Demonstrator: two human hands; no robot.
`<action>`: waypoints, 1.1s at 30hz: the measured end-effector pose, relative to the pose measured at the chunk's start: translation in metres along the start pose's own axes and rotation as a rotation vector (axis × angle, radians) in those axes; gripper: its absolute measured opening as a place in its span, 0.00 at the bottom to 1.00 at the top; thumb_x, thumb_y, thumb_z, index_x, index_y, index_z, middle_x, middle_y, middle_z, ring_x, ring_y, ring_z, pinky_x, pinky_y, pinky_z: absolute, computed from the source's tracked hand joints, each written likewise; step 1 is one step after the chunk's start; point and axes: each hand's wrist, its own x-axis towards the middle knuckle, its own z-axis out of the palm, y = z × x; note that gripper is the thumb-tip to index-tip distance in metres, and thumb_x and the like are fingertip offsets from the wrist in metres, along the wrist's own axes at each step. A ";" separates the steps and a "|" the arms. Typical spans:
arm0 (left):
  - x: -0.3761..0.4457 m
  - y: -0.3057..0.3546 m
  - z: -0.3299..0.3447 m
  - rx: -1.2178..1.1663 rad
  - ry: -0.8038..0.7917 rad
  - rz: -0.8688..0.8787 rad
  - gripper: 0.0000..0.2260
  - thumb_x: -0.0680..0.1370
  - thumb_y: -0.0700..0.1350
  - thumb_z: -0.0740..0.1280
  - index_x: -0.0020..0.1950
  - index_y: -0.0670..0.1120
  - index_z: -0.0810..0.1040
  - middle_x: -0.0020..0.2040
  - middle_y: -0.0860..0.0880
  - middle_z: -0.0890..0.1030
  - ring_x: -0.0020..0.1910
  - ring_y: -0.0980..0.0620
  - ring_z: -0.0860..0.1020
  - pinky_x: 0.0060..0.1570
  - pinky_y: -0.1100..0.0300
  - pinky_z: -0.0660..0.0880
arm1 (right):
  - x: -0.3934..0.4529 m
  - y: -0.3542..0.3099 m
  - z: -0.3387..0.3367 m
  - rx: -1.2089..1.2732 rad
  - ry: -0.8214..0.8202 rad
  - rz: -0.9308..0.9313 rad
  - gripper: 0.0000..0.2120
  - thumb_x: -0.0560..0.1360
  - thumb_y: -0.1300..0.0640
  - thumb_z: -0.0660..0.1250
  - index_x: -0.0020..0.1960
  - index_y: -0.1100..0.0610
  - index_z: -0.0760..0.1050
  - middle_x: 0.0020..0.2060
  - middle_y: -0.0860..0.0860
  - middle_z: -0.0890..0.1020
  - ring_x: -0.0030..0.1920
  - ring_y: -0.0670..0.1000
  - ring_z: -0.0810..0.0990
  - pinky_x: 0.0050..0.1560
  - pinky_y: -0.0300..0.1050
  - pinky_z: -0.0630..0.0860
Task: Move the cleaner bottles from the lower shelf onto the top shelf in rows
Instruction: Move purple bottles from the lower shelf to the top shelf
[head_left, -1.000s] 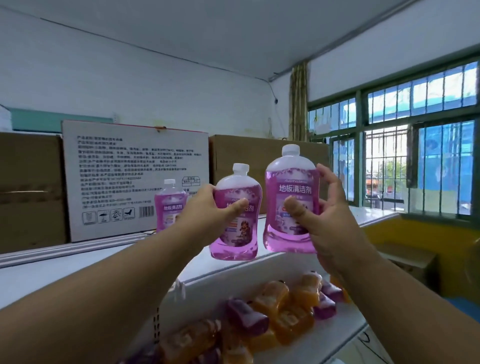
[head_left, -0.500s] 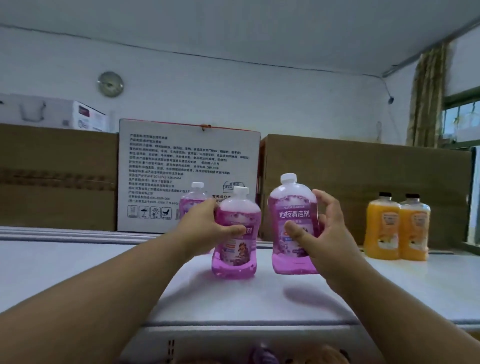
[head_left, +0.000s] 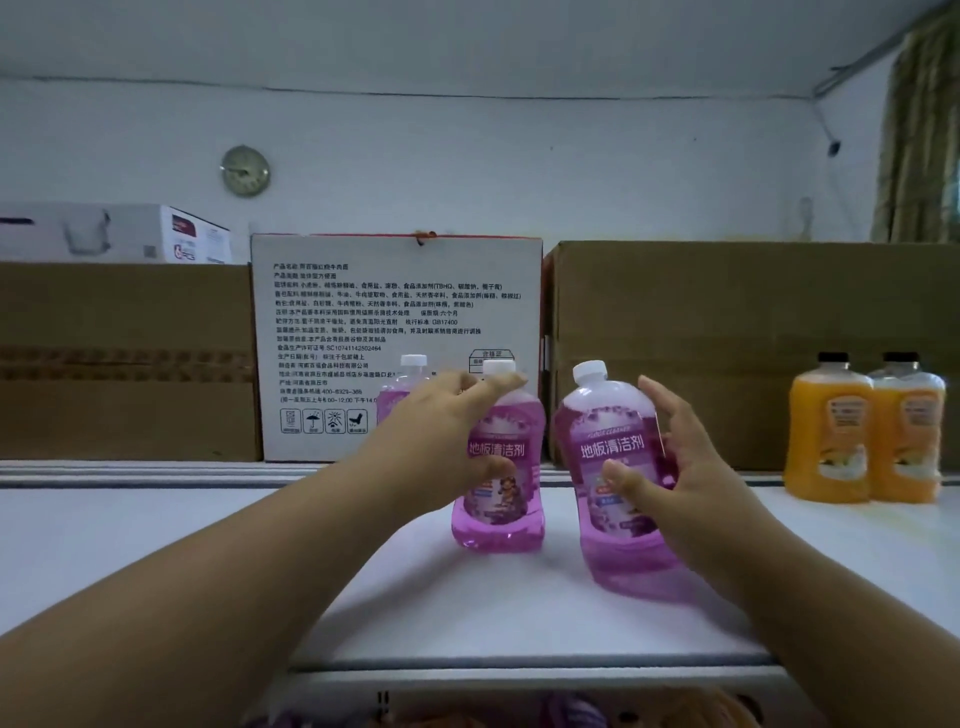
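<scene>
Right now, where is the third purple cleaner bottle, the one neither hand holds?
In the head view, the third purple cleaner bottle stands left of centre on the white top shelf, behind the left hand, before the printed white carton.

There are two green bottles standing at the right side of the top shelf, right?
Not quite. The head view shows two orange bottles, not green ones, standing at the right side of the top shelf.

Three purple cleaner bottles (head_left: 498, 467) stand upright on top shelf (head_left: 156, 545).
</scene>
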 end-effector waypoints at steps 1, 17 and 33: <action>0.001 -0.001 0.001 0.008 0.004 0.005 0.39 0.70 0.61 0.74 0.74 0.69 0.55 0.65 0.53 0.71 0.58 0.55 0.67 0.55 0.60 0.63 | -0.001 0.000 -0.001 -0.016 -0.005 -0.001 0.37 0.65 0.44 0.73 0.61 0.18 0.55 0.51 0.33 0.75 0.49 0.40 0.82 0.37 0.38 0.81; 0.045 -0.004 0.030 0.259 0.017 0.012 0.43 0.66 0.64 0.77 0.76 0.56 0.61 0.67 0.48 0.74 0.64 0.46 0.70 0.65 0.50 0.66 | 0.028 0.000 -0.020 -0.525 -0.084 -0.096 0.49 0.60 0.42 0.80 0.71 0.35 0.53 0.49 0.33 0.72 0.45 0.37 0.78 0.32 0.22 0.72; 0.062 -0.024 0.043 0.432 -0.009 -0.026 0.46 0.66 0.67 0.74 0.77 0.55 0.56 0.68 0.45 0.73 0.67 0.43 0.69 0.67 0.49 0.63 | 0.062 0.030 -0.015 -0.562 -0.051 -0.120 0.53 0.61 0.43 0.80 0.76 0.42 0.52 0.62 0.48 0.70 0.53 0.50 0.78 0.52 0.40 0.77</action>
